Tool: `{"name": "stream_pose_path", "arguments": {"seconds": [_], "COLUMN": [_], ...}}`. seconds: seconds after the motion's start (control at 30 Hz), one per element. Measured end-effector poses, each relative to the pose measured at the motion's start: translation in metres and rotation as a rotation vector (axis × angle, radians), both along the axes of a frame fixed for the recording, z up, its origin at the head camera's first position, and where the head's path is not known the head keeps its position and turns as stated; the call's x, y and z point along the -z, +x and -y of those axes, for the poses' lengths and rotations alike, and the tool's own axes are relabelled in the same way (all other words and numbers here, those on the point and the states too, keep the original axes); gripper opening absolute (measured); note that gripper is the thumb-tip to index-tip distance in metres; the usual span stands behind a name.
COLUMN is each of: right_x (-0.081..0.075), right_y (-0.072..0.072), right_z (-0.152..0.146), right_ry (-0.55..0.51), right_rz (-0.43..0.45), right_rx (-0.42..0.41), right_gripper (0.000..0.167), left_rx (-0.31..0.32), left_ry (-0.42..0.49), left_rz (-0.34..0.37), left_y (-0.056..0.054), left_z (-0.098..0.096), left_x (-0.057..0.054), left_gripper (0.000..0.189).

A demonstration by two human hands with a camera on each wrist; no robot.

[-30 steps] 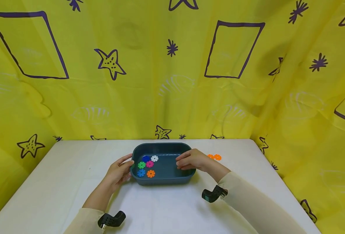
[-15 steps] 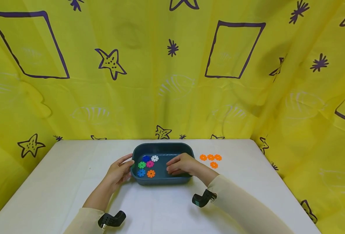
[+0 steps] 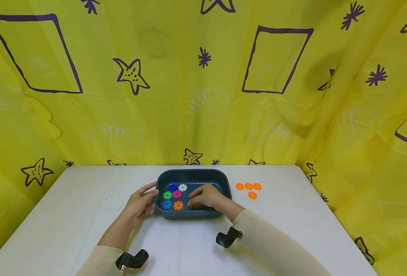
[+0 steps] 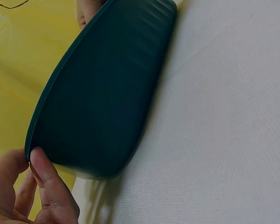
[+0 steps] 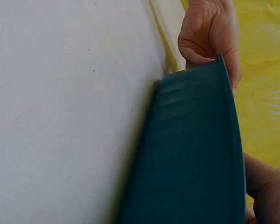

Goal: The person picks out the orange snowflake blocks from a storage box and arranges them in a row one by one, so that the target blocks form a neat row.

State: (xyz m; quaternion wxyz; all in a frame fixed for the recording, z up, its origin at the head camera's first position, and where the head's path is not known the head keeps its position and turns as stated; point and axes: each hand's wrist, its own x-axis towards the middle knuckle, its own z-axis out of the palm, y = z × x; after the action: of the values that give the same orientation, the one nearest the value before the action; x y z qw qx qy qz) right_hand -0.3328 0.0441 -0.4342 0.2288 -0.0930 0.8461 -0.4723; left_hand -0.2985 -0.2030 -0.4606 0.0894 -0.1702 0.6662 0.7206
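A dark teal tray (image 3: 193, 215) stands on the table, with several small notched plastic discs in its left half. They include a white disc (image 3: 182, 187), a pink disc (image 3: 177, 194), a green disc (image 3: 167, 195) and an orange disc (image 3: 178, 206). My left hand (image 3: 139, 203) grips the tray's left end by the rim, thumb and fingers on either side of the wall, as the left wrist view also shows. Inside the tray, my right hand (image 3: 205, 196) reaches over the near wall, fingertips just right of the orange disc. No object shows between its fingers; the tray wall hides them in the right wrist view.
Several orange discs (image 3: 248, 186) lie on the white table (image 3: 286, 230) to the right of the tray. A yellow patterned curtain (image 3: 176, 115) hangs behind the table and along both sides.
My right hand has moved left inside the tray, toward the orange disc, uncovering more orange discs on the table. My left hand and the tray have stayed in place.
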Motion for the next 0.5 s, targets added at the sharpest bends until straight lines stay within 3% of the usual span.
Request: {"name": "stream_pose_path", "arguments": {"seconds": [0.17, 0.5], "right_x": [0.004, 0.009], "right_y": [0.0, -0.004], "right_z": [0.005, 0.018], "right_ry": [0.031, 0.02], "right_rz": [-0.062, -0.088], "right_rx": [-0.02, -0.037], "right_gripper": [0.026, 0.027], "left_rx": [0.002, 0.002], "left_ry": [-0.003, 0.0], "left_rz": [-0.007, -0.008], "left_y": [0.0, 0.0], "left_z": [0.0, 0.0], "left_x": [0.0, 0.001], "left_gripper": [0.049, 0.05]}}
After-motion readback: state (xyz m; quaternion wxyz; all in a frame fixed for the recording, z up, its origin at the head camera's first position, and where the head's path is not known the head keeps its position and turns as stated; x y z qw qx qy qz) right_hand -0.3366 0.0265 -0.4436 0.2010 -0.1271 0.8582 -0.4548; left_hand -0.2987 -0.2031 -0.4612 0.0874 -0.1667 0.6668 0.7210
